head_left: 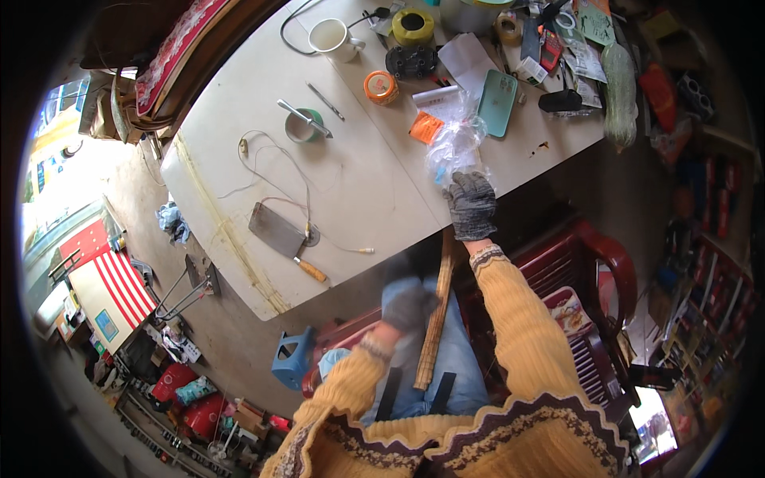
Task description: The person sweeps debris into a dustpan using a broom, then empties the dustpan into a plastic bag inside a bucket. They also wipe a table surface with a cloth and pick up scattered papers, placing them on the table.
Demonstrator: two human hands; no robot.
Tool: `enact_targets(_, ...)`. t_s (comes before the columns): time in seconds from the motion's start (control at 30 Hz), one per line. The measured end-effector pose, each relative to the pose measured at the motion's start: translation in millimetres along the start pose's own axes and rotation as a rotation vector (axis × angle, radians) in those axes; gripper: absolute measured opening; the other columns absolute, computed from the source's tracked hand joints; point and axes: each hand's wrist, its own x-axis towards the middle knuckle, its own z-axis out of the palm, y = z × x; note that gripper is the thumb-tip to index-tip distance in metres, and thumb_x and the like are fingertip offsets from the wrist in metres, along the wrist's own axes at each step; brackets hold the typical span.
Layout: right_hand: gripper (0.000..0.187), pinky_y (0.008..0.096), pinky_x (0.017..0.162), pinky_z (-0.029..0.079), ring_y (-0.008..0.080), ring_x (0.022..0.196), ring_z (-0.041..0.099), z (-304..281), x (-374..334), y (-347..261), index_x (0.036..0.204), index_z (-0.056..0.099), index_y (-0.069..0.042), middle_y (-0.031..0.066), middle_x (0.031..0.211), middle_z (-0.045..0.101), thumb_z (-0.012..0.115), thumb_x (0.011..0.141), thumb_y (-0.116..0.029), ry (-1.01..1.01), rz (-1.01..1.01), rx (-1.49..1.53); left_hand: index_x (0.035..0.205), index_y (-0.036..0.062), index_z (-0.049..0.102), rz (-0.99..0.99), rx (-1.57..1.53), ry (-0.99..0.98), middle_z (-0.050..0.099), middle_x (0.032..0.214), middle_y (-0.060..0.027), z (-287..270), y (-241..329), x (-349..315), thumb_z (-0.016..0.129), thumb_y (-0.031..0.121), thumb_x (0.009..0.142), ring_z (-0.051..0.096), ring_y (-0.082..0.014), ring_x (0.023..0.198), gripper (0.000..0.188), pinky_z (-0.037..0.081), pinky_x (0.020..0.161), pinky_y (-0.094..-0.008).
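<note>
My right hand [472,205], in a grey knit glove, is at the near table edge. Its bent fingers close on the lower end of a crumpled clear plastic bag [454,151]. My left hand [410,307], in a dark grey glove, is smeared by motion above my lap; its fingers cannot be made out. Beside it a long yellow-brown stick [434,334] with a segmented look slants across my jeans, its upper end by the table edge. An orange packet [425,127] lies against the bag, and a green phone case [497,103] rests to its right.
On the white table [374,183] lie a cleaver [276,231], a thin cord [307,183], a green cup [303,126] with a tool across it, an orange-lidded jar [381,88] and a white mug [335,40]. A dark red chair [594,247] stands right, a blue stool [293,356] left.
</note>
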Motion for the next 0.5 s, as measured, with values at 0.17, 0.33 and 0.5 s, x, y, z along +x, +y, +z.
enact_targets(0.17, 0.021, 0.0421, 0.092, 0.047, 0.0288, 0.104, 0.058, 4.9, -18.9, -8.5, 0.093, 0.065, -0.010, 0.0068, 0.110, 0.064, 0.070, 0.074, -0.017, -0.140, -0.018, 0.137, 0.109, 0.0101, 0.064, 0.050, -0.162, 0.639, 0.059, 0.104, -0.0157, -29.9, 0.6, 141.2, 0.059, 0.009, 0.085, 0.061, -0.0325, 0.091, 0.024, 0.050, 0.079, -0.0404)
enact_targets(0.33, 0.030, 0.0422, 0.089, 0.048, 0.0304, 0.101, 0.059, -3.8, -18.0, -18.5, 0.100, 0.065, -0.009, 0.0115, 0.107, 0.063, 0.070, 0.072, -0.020, -0.368, -0.026, 0.296, 0.120, 0.0085, 0.059, -0.680, -0.005, 0.498, 0.052, 0.122, -0.0123, -23.3, -26.1, 212.0, 0.074, 0.025, 0.076, 0.062, -0.0288, 0.097, 0.050, 0.051, 0.082, -0.0405)
enact_targets(0.5, 0.032, 0.0410, 0.096, 0.046, 0.0286, 0.108, 0.060, -0.5, -30.8, -28.8, 0.111, 0.063, -0.004, 0.0135, 0.114, 0.063, 0.067, 0.084, -0.020, -0.223, 0.379, 0.536, 0.105, -0.0001, 0.062, -0.539, -0.058, 0.582, 0.067, 0.082, -0.0130, -9.8, -83.7, 208.3, 0.067, 0.021, 0.083, 0.065, -0.0277, 0.079, 0.031, 0.050, 0.074, -0.0383)
